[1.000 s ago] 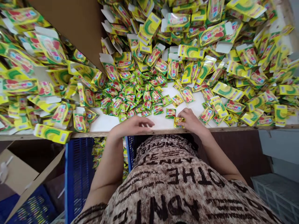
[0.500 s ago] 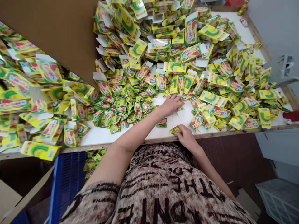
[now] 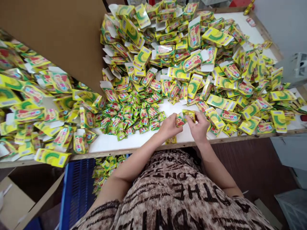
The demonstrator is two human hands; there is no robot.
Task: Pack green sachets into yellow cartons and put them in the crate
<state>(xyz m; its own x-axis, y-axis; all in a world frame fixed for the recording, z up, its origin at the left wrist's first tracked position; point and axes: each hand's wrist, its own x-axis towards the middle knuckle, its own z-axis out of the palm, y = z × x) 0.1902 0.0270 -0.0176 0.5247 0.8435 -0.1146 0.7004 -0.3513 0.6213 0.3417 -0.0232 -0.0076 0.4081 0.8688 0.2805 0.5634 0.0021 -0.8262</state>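
My left hand is closed on a small green-and-red packet, held just above the white tabletop. Close beside it, my right hand pinches a yellow packet between thumb and fingers. The two held pieces almost meet; whether they touch I cannot tell. Under my left hand, near the table's front edge, lies another yellow packet, partly covered. A heap of small green wrapped packets spreads to the left of my hands.
Yellow printed boxes, many with open flaps, pile up at the back, right and left. A brown cardboard panel divides the piles. Below the wooden table edge stand a blue crate of packets and an open carton.
My left hand went from hovering near the edge to the boxes, then came back holding a packet. My right hand lifted its yellow packet from the table edge, meeting the left.
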